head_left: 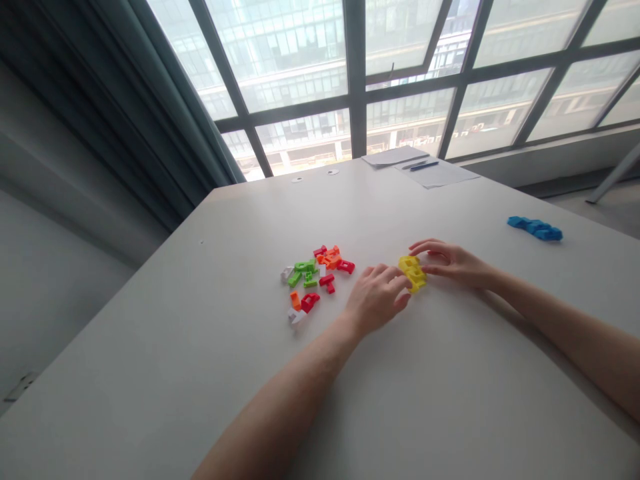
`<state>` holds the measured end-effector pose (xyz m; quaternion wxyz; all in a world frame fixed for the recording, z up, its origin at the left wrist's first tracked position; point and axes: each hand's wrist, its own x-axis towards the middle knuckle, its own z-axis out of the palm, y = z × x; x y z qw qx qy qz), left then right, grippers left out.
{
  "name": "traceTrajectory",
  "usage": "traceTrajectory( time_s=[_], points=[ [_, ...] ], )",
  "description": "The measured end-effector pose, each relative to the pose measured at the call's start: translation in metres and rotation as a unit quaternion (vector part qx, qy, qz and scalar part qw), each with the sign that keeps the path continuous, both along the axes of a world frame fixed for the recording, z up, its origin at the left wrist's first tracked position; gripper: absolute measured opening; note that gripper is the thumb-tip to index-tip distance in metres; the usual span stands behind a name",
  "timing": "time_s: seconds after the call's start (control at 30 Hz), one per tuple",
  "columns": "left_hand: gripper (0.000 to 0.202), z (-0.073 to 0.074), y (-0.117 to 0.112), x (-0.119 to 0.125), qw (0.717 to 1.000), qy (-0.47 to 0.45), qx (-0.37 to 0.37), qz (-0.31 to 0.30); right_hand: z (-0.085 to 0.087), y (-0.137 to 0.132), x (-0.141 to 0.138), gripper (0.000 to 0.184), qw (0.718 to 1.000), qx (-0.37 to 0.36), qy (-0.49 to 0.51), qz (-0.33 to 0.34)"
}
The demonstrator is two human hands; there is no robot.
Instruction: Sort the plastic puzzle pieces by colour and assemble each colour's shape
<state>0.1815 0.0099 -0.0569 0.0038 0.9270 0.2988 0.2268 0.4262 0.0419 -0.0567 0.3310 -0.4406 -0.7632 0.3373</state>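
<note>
Yellow openwork piece or cluster, apparently rigid plastic (415,268), lies on the smooth white table (415,400), between the two hands. Whether it is one part or several joined: cannot tell.

Left hand (379,293): fingers curled over its left side, partly hiding it; firm grasp or mere contact, cannot tell. Right hand (453,265): fingers parted and loosely curved, not clenched, tips at the right and far edges.

Risks (judgement): uneven pressure from the two sides could spin or tip the yellow piece, or part it if it is a loose assembly; the left fingers mask where the load falls.

Just left: loose angular plastic pieces, green (304,266), red (327,283), orange (295,301) and white (296,316). A leftward sweep of the left knuckles might scatter them or mix colours.

Well right: blue faceted plastic cluster (535,228), beyond the right hand; a careless forearm swing could knock it.
</note>
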Motion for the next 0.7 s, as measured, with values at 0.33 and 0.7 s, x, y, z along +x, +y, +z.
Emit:
traceTrajectory(
  time_s=[0.33,0.7],
  points=[
    [0.023,-0.0016,0.0011,-0.001,0.999,0.009,0.016,-0.039,0.0023,-0.0014,-0.0016,0.046,1.0,-0.01,0.011,0.001],
    [0.029,-0.0047,0.0009,0.0011,0.997,0.018,0.05,-0.062,0.0021,0.0001,-0.0016,0.042,1.0,-0.009,0.005,0.005]
  ],
)
